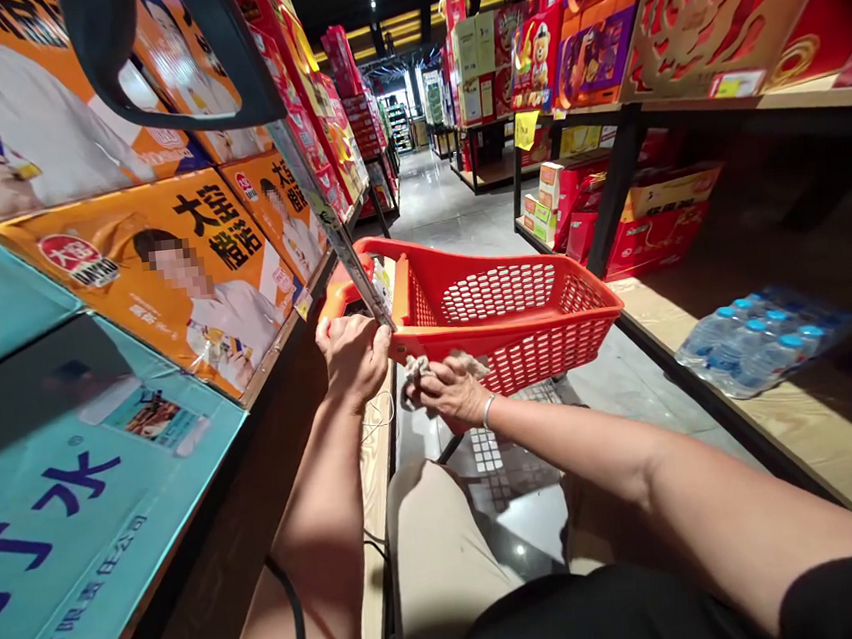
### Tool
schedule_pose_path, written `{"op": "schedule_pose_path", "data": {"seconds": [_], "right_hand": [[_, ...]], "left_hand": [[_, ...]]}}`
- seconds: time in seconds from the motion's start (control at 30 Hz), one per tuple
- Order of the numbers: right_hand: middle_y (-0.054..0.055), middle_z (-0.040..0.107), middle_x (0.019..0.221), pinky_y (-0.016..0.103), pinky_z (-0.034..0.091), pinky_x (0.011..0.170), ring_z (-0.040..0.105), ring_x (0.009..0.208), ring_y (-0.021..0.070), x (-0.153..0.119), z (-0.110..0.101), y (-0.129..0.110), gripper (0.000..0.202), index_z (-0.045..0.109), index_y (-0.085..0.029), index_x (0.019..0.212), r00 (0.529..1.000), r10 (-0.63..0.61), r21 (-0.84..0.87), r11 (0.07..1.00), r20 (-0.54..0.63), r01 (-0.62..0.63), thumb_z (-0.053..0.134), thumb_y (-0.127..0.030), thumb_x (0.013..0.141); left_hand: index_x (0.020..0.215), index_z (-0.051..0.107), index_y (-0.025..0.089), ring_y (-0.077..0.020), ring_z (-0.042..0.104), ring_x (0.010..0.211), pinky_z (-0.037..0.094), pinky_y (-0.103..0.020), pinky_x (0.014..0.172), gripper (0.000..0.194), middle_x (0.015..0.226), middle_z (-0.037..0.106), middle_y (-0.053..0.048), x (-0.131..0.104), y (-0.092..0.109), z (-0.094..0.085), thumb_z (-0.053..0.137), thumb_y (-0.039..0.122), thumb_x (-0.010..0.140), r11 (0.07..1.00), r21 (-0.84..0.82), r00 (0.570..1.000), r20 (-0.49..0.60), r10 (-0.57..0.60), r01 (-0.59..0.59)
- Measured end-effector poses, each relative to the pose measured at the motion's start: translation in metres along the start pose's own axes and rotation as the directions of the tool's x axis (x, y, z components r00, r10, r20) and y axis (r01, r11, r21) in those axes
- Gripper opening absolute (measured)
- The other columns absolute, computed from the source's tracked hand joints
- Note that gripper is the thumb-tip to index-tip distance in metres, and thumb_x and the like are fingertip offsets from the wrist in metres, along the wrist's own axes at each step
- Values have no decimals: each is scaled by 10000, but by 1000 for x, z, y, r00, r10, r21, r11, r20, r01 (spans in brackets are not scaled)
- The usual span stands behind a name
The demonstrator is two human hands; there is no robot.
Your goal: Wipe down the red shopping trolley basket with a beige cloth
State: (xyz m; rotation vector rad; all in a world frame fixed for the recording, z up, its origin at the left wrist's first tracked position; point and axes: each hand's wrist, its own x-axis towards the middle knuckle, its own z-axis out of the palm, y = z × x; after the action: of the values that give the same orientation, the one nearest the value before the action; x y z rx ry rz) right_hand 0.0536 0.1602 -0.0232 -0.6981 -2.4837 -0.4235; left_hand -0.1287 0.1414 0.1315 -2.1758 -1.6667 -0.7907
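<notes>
A red plastic shopping cart (519,346) with perforated basket walls stands in front of me, angled to the right. My left hand (354,357) is closed at the near end of its orange-red handle (339,286). Just beside that hand, a slim shiny upright pole (351,256) runs up toward a dark rounded frame (258,100) at upper left. My right hand (452,389) bunches a greyish cloth (416,373) and presses it to the cart's near side, just below the rim. Part of the cloth is hidden under the fingers.
On the left, orange cartons (166,274) and turquoise cartons (105,511) are stacked on shelving. Shelves on the right hold red gift boxes (650,223) and a shrink-wrapped pack of water bottles (756,343). The tiled aisle (429,199) runs ahead between displays.
</notes>
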Motion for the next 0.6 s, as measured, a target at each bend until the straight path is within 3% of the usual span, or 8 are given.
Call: {"op": "schedule_pose_path", "data": {"seconds": [0.1,0.17,0.23,0.33,0.43,0.5,0.6], "right_hand": [[13,657,1185,400,361,949,471,1093,203,-37,29,-11,197,679,-300,1125,987,-55,20,998,154,52,587,-243,961],[15,667,1095,374,368,871,469,991,193,-41,30,-13,114,698,-275,1018,979,-78,17,997,189,76,602,-266,958],[20,660,1093,379,361,863,457,978,199,-29,14,-10,152,698,-272,1020,983,-84,0,996,162,85,550,-272,988],[32,627,1217,429,324,962,435,1105,241,7,-29,4,298,637,-314,1246,999,-20,-31,999,27,21,451,-247,1023],[51,546,1403,467,291,1024,375,1250,298,40,-67,20,407,549,-325,1397,964,178,0,983,-197,-182,506,-297,993],[91,518,1442,447,317,1012,391,1250,301,50,-82,32,482,542,-259,1416,947,248,74,968,-203,-238,580,-310,938],[107,567,1375,399,357,976,460,1177,264,39,-89,51,505,589,-209,1361,964,246,182,957,-100,-226,631,-228,858]], "left_hand": [[896,625,233,-266,555,1143,141,-533,1194,224,1039,694,-65,-1,-1,1,435,330,965,1000,5,1000,-3,11,-11],[899,626,227,-267,559,1136,140,-536,1197,213,1039,691,-69,-1,-2,3,448,328,956,1000,10,1000,-16,18,-18],[909,629,225,-272,556,1142,143,-542,1196,219,1050,689,-74,-2,-3,4,443,331,957,1000,12,999,-29,25,-24],[924,627,225,-271,558,1140,140,-550,1199,239,1062,692,-76,-4,-4,4,411,318,965,999,2,998,-40,40,-40],[904,617,222,-265,572,1113,124,-556,1209,225,1043,696,-76,-4,-3,5,410,293,958,999,-8,998,-58,38,-38],[879,607,221,-271,572,1120,123,-560,1214,201,1032,696,-76,-4,-2,7,426,279,946,1000,7,996,-82,31,-31],[930,613,224,-284,560,1158,134,-564,1224,167,1071,689,-79,-5,-3,10,460,289,936,999,26,991,-125,44,-41]]}}
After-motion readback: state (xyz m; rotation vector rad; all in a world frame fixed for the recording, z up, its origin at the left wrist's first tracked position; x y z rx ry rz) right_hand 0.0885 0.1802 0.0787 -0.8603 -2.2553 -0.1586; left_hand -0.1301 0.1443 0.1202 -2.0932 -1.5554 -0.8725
